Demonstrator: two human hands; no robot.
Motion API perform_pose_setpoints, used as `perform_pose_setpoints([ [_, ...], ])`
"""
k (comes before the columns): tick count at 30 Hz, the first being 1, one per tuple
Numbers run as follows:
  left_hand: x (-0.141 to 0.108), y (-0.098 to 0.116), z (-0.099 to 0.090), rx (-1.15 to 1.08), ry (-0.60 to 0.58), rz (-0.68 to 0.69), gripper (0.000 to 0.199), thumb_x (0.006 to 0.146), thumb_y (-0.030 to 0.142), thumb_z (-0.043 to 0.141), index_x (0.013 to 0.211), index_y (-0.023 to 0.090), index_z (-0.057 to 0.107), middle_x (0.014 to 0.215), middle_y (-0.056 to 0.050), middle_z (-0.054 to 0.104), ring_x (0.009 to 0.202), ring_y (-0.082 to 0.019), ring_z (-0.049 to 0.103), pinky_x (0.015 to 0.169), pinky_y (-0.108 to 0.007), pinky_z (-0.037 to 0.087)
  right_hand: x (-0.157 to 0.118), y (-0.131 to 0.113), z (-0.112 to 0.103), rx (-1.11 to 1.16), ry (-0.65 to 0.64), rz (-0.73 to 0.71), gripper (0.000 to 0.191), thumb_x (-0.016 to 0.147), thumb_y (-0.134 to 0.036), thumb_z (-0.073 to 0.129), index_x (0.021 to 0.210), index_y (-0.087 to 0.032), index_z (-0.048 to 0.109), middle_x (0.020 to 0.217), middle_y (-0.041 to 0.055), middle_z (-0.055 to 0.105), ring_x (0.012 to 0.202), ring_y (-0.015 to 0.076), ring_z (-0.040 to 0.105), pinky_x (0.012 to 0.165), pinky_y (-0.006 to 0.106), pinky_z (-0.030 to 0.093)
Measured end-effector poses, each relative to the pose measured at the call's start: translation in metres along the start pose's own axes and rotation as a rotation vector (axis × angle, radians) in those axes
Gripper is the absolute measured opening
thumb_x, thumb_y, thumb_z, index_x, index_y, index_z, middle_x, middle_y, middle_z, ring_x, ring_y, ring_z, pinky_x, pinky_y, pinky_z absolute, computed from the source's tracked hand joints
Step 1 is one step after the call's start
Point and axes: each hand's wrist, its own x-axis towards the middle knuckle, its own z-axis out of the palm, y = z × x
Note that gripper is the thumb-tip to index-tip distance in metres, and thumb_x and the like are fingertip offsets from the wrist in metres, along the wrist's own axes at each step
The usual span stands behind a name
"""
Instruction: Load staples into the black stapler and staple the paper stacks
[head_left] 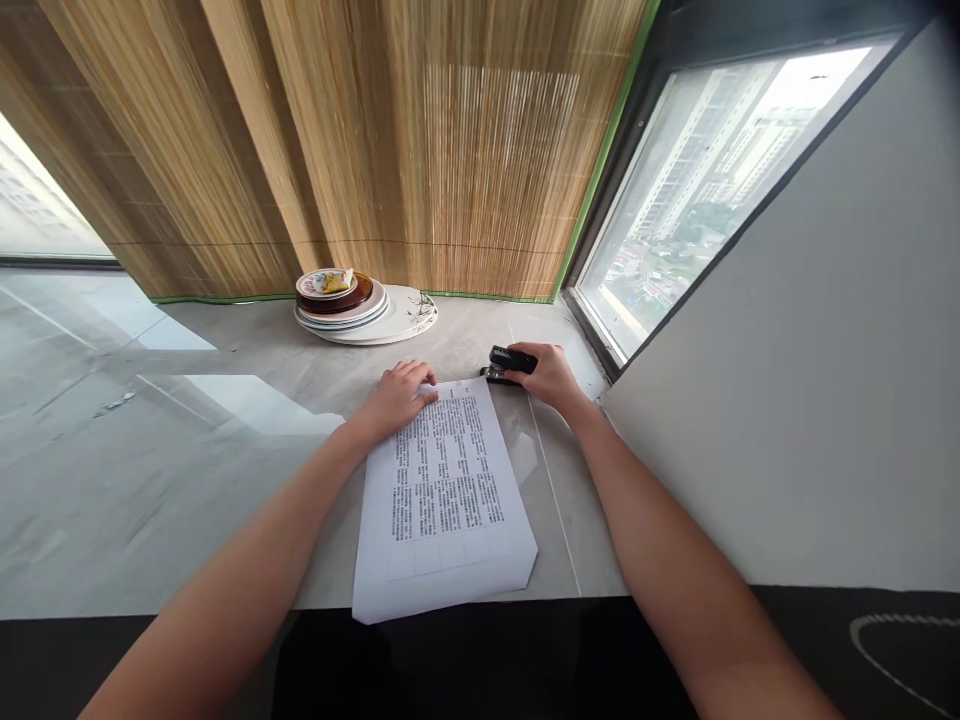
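Observation:
A printed paper [450, 480], perhaps more than one sheet, lies on the grey stone sill with its near end reaching the front edge. At its far left corner, my left hand [401, 398] holds it, thumb over the print and fingers bent near the far edge. My right hand [551, 375] is closed around a black stapler [514, 358] at the paper's far right corner. The stapler's jaw points left, its upper arm raised from the base. Whether the paper's corner sits inside the jaw is too small to tell.
Behind my left hand stands a stack of plates [367, 315] with a small yellow packet [337, 281] on top. A bamboo blind [360, 150] hangs behind them. To the right are a window [675, 200] and a white wall [810, 400]. The sill [187, 480] stretches left.

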Motion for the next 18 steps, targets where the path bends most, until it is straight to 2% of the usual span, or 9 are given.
perform_pose_setpoints([
  [3,-0.001,0.005,-0.001,0.001,-0.022,-0.011,0.003,0.095,0.022,0.068,0.098,0.023,0.068,0.11,-0.006,0.072,0.108,-0.03,0.062,0.097,-0.046,0.046,-0.001,-0.001,0.001,0.053,-0.054,-0.015,0.034,0.072,-0.027,0.085,0.105,-0.024,0.082,0.092,0.0038,0.082,0.087,0.0266,0.076,0.088,0.044,0.059],
  [6,-0.002,0.009,-0.003,-0.008,-0.027,-0.011,0.012,0.097,0.022,0.066,0.107,0.026,0.071,0.114,-0.006,0.073,0.112,-0.03,0.062,0.101,-0.048,0.045,-0.001,-0.004,0.0,0.081,-0.101,-0.046,0.033,0.074,-0.029,0.084,0.107,-0.024,0.081,0.096,0.004,0.082,0.09,0.0269,0.076,0.091,0.046,0.059],
  [13,-0.003,0.01,-0.001,-0.017,-0.109,0.13,0.044,0.102,0.014,0.049,0.133,0.034,0.072,0.146,-0.004,0.067,0.134,-0.029,0.057,0.113,-0.052,0.037,-0.003,-0.013,0.0,0.063,-0.111,-0.088,0.031,0.076,-0.03,0.083,0.106,-0.024,0.081,0.095,0.0034,0.082,0.088,0.0265,0.076,0.091,0.046,0.059],
  [18,-0.004,0.01,0.002,-0.021,-0.174,0.226,0.059,0.102,0.008,0.044,0.144,0.044,0.066,0.157,0.001,0.061,0.14,-0.027,0.056,0.118,-0.053,0.033,-0.007,-0.027,0.004,0.103,-0.161,-0.212,0.041,0.085,-0.031,0.081,0.125,-0.028,0.078,0.106,0.004,0.081,0.099,0.0249,0.075,0.096,0.043,0.057],
])
